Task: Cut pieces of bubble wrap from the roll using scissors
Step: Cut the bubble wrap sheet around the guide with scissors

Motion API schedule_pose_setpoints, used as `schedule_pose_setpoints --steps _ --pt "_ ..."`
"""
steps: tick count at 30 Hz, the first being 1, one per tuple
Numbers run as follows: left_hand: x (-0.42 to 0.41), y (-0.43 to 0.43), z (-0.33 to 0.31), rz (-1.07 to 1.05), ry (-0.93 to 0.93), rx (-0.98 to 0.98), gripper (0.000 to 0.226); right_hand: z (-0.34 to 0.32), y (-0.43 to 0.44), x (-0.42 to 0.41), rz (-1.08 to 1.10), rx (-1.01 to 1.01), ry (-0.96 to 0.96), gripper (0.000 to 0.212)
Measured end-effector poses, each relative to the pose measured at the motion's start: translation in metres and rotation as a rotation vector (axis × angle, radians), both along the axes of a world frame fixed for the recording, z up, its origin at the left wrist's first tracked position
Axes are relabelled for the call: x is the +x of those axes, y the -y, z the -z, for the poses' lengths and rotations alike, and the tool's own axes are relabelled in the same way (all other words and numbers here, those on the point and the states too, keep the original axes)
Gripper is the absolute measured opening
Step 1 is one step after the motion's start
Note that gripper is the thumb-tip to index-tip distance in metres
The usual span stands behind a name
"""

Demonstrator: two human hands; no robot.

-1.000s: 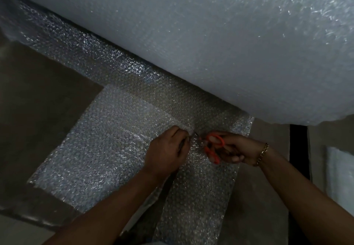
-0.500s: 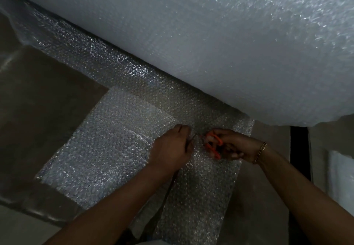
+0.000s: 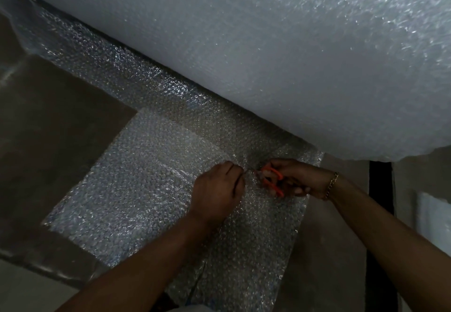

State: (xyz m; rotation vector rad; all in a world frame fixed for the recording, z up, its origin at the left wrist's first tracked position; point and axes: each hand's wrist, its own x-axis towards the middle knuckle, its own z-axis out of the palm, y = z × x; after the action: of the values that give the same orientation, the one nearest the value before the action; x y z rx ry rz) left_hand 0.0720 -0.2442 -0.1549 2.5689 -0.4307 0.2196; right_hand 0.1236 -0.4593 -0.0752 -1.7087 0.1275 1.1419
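The right hand (image 3: 301,177) grips the orange-handled scissors (image 3: 274,181), fingers curled through the loops. The blades are lost in the glare of the film, so we cannot tell how far they gape. Just beside them the left hand (image 3: 217,189) pinches the bubble wrap sheet (image 3: 136,189) at the cut line, fingers curled onto the film. The sheet lies flat on the brown surface (image 3: 61,128), running out from under the big roll (image 3: 268,55) that fills the upper frame.

We judge the wrap light, soft and floppy, with slick film that bunches ahead of a blade rather than parting. So we would hold it close to the blades, right where the left hand sits, and pull it taut. A hard pinch may pop the bubbles, so we take it by the edge. The roll looks bulky, and we would leave it lying.
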Motion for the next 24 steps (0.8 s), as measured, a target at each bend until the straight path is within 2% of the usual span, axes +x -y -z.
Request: schedule_pose_setpoints --steps 3,8,13,18,24 --pt "0.0 0.0 0.0 0.0 0.004 0.008 0.016 0.003 0.0 0.003 -0.014 -0.002 0.018 0.061" --pt "0.001 0.0 0.001 0.0 -0.002 -0.017 0.018 0.006 0.002 0.007 -0.041 -0.011 0.045 0.064" --pt "0.0 0.0 0.004 0.004 -0.011 -0.034 0.018 0.009 0.004 0.008 -0.028 -0.007 0.037 0.046" --pt "0.0 0.0 0.002 0.0 -0.014 -0.03 0.018 0.01 0.005 0.006 -0.028 -0.044 0.068 0.052" --pt "0.0 0.0 0.003 -0.005 -0.01 -0.031 0.016 0.012 0.008 0.002 -0.011 -0.061 0.078 0.043"
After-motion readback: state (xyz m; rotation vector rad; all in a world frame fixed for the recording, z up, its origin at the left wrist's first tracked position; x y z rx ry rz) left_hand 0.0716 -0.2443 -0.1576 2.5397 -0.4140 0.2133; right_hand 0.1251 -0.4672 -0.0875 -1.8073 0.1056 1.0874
